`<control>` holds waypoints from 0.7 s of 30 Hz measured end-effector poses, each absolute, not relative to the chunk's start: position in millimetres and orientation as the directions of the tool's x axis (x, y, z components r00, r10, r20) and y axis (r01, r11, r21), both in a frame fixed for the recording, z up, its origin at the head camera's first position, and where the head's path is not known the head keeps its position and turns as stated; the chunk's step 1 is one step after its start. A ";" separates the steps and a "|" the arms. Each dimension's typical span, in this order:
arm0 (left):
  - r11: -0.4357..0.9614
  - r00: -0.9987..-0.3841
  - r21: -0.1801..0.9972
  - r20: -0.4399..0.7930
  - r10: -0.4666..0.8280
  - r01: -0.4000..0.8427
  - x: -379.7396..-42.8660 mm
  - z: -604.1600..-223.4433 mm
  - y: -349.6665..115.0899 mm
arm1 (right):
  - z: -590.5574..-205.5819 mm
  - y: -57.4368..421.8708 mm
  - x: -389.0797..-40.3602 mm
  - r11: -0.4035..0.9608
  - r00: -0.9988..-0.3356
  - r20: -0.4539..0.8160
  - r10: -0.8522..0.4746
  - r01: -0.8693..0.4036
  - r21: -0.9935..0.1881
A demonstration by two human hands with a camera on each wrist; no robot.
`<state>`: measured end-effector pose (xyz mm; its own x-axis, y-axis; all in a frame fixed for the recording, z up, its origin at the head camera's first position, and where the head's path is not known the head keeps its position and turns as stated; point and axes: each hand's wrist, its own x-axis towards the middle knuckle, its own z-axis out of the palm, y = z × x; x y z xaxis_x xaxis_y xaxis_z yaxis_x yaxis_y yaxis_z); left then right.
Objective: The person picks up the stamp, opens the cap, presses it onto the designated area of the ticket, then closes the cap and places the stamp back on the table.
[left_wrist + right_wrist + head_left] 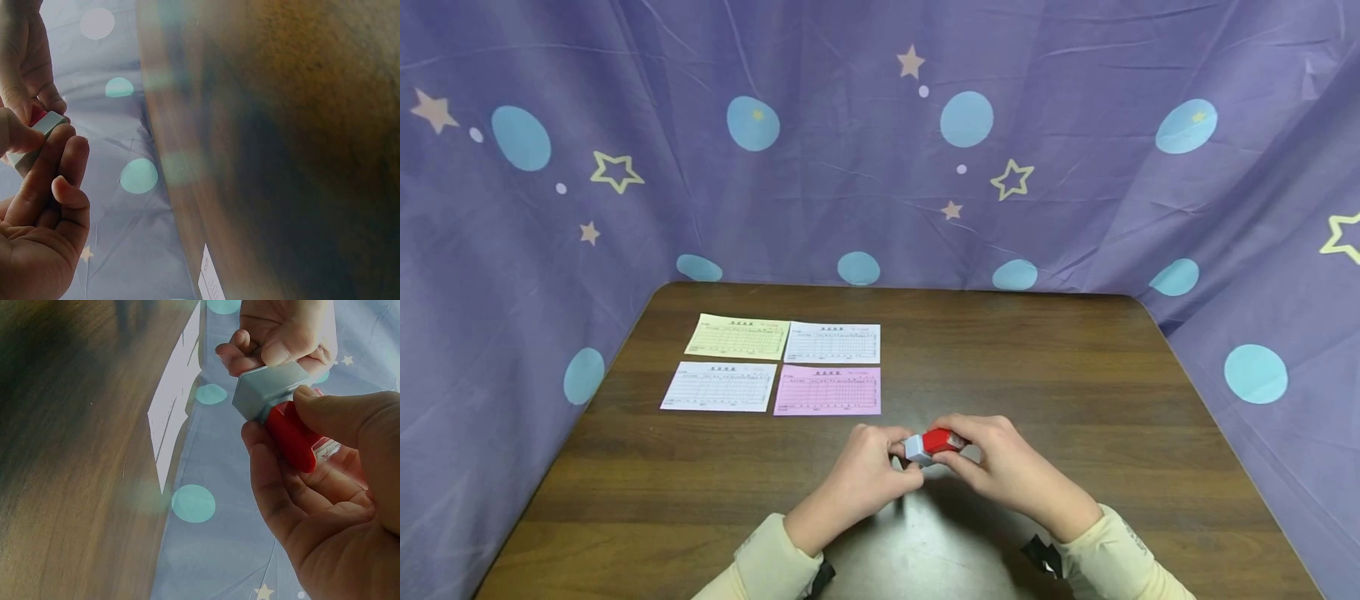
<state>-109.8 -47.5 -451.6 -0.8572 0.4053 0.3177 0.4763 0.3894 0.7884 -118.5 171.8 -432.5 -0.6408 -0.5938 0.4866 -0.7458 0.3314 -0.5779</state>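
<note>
Both hands hold a small stamp [942,441] above the near middle of the table, with a red body and a grey-blue cap [917,450] on one end. My left hand [868,468] pinches the cap between thumb and fingers. In the right wrist view, my right hand [337,481] grips the red body [290,434], thumb on top and fingers below. Cap and body sit against each other. From the left wrist, my left hand [44,206] covers part of the cap [49,122], and only a bit of red shows behind it.
Beyond the hands, to the left, printed slips lie in two rows on the wooden table [1037,358]: a yellow slip [737,337], a white slip [832,342], another white slip [718,386] and a pink slip [827,391]. A purple curtain [850,208] surrounds the table's back and sides.
</note>
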 end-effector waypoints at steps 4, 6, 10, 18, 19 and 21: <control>0.378 -0.858 0.796 0.319 0.402 0.473 -110.3 -453.1 -47.4 | -432.6 171.3 -118.7 0.340 -0.649 0.477 -0.592 -0.738 -0.583; 0.371 -0.860 0.802 0.316 0.401 0.468 -110.5 -454.1 -47.6 | -432.6 171.3 -118.9 0.342 -0.651 0.476 -0.591 -0.737 -0.583; 0.365 -0.869 0.816 0.302 0.392 0.448 -109.9 -455.1 -47.5 | -432.1 171.6 -119.2 0.338 -0.648 0.481 -0.590 -0.739 -0.583; 0.367 -0.883 0.826 0.294 0.367 0.428 -109.1 -456.3 -45.4 | -432.4 172.2 -118.6 0.351 -0.669 0.462 -0.581 -0.719 -0.600; 0.366 -0.884 0.829 0.291 0.365 0.423 -108.7 -456.1 -45.2 | -432.5 172.3 -118.6 0.349 -0.670 0.462 -0.581 -0.718 -0.602; 0.362 -0.888 0.835 0.285 0.361 0.415 -108.0 -456.0 -44.9 | -432.7 172.3 -118.6 0.342 -0.669 0.465 -0.581 -0.718 -0.606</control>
<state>-108.0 -44.9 -456.0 -0.8878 0.3611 0.2853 0.4154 0.3620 0.8345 -118.6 172.3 -432.7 -0.6686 -0.5806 0.4646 -0.7180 0.3417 -0.6064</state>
